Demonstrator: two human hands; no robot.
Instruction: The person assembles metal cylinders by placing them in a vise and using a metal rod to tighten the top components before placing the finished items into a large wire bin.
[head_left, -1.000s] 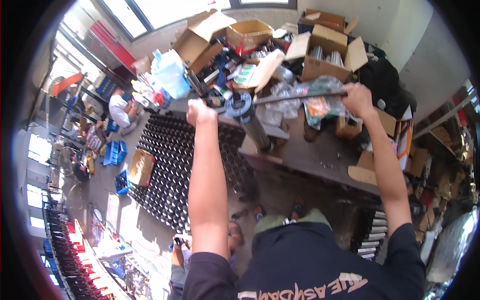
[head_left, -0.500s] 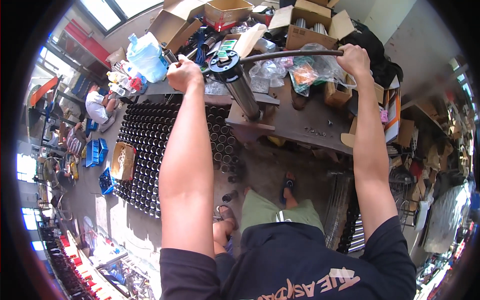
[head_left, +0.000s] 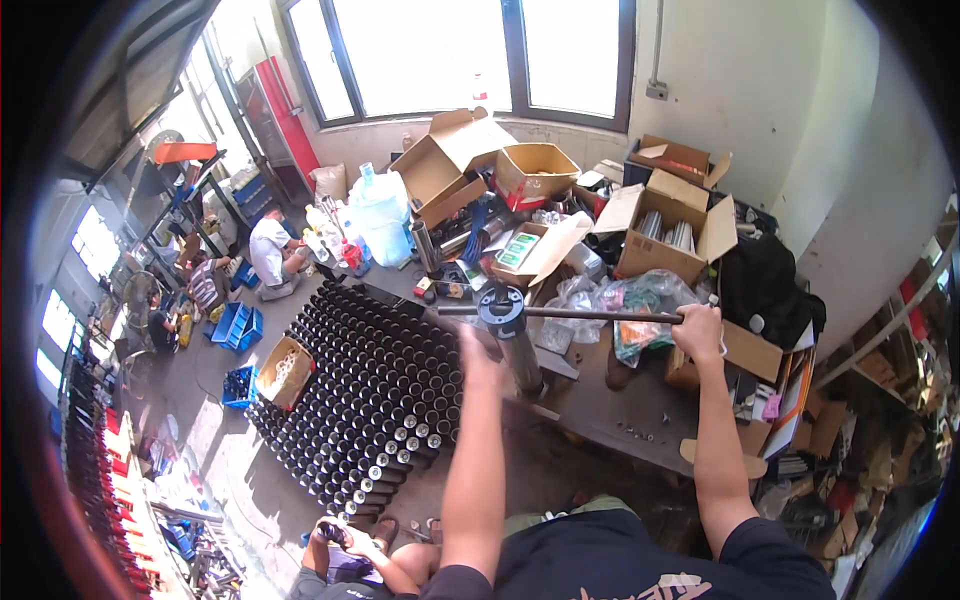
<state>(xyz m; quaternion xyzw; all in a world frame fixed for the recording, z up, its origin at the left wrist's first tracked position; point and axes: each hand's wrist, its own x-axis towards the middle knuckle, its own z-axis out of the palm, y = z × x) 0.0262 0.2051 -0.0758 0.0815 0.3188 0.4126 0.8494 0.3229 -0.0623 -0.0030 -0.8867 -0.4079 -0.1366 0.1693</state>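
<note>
A long dark metal bar (head_left: 610, 315) lies across the dark ring-shaped head (head_left: 502, 306) of an upright metal cylinder (head_left: 521, 362) at the bench's front edge. My right hand (head_left: 699, 334) is wrapped round the bar's right end. My left hand (head_left: 481, 352), smeared by motion, is just below the bar's left part and beside the cylinder; its fingers cannot be made out. The bar's left tip sticks out free past the ring.
Rows of black tubes (head_left: 365, 390) stand on the floor to the left, with a carton (head_left: 285, 372) on them. Open cardboard boxes (head_left: 672, 232), plastic bags (head_left: 645, 300) and a blue water jug (head_left: 380, 222) crowd the bench (head_left: 610, 400). A person (head_left: 340, 550) sits close at lower left.
My left hand has come off the bar and dropped nearer to me. The bar, slanted before, now runs nearly straight across. The view has tilted up, showing the windows.
</note>
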